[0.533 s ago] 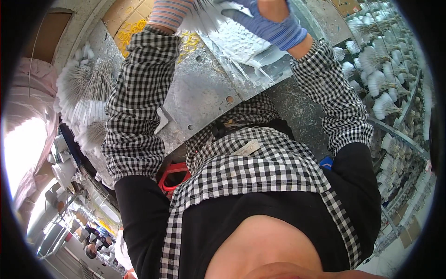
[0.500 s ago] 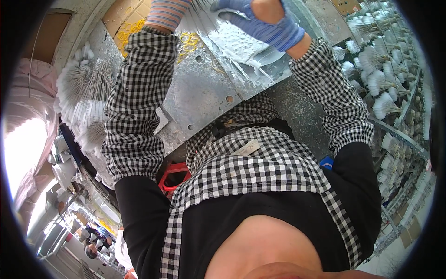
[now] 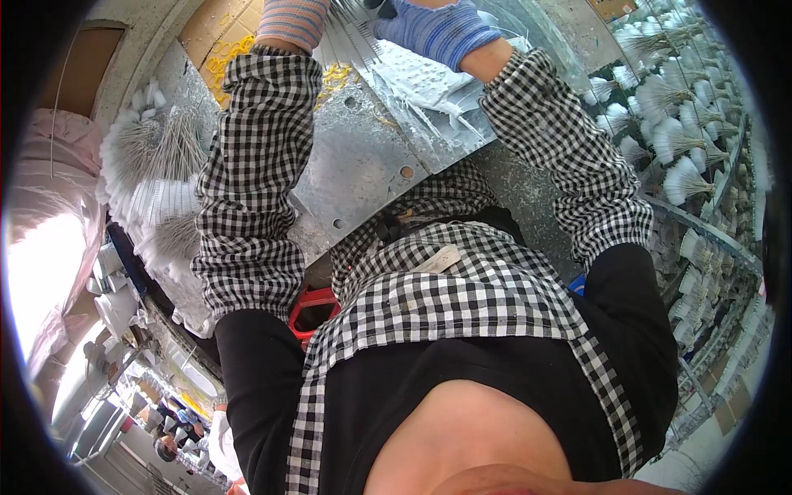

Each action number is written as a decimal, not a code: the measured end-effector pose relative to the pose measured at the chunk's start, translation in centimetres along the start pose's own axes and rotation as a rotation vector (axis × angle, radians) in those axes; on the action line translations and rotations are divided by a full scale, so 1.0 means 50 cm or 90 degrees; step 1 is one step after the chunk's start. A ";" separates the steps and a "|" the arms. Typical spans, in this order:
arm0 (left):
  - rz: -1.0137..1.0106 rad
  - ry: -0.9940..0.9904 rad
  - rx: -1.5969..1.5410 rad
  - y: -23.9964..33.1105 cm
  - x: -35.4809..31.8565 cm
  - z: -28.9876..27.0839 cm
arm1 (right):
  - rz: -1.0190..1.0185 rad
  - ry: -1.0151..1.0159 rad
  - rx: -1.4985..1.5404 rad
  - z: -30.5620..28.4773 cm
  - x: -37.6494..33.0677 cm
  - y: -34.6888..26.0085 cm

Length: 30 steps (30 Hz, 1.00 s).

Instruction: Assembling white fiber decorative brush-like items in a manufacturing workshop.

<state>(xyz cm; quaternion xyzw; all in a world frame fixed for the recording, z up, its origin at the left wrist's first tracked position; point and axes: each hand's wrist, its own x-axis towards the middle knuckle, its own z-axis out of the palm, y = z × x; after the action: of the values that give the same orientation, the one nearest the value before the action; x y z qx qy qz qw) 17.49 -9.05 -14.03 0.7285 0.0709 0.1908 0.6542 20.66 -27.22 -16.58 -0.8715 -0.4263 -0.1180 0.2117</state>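
My left hand (image 3: 290, 23), in an orange-and-blue striped glove, is at the top edge, which cuts off its fingers. Beside it a bundle of thin stems (image 3: 350, 41) fans out toward me; whether that hand grips it is hidden. My right hand (image 3: 441, 35), in a blue striped glove with dark fingertips, reaches in from the right. Its fingers are drawn together at the stems' right side, and what lies between them is too small to make out. Below the right hand, thick white paste (image 3: 421, 78) covers part of the metal worktop (image 3: 355, 157).
Yellow rubber bands (image 3: 233, 62) lie on cardboard at the far left. White bristle bundles (image 3: 161, 173) pile up left of my left forearm. At right, racks carry many white brush bundles (image 3: 685, 181). A red plastic object (image 3: 313, 313) is under the worktop edge. Another person (image 3: 223, 445) is at lower left.
My right hand has moved left and up to the stems, and its stretched fingers have drawn in. The left hand has shifted slightly upward.
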 end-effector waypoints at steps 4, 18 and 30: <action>0.022 -0.007 0.017 -0.011 -0.002 0.014 | 0.075 -0.012 0.242 -0.015 -0.005 0.011; 0.214 -0.047 -0.004 -0.007 -0.034 0.074 | 0.030 -0.008 0.321 0.016 -0.024 0.052; 0.553 -0.249 0.710 -0.018 -0.081 0.077 | -0.017 -0.139 0.017 0.131 -0.084 0.131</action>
<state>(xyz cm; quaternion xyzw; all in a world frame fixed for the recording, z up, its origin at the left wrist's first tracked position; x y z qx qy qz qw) 15.37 -13.94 -15.95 0.9363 -0.2555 0.2352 0.0521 23.46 -30.64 -25.75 -0.8706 -0.4598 -0.0196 0.1739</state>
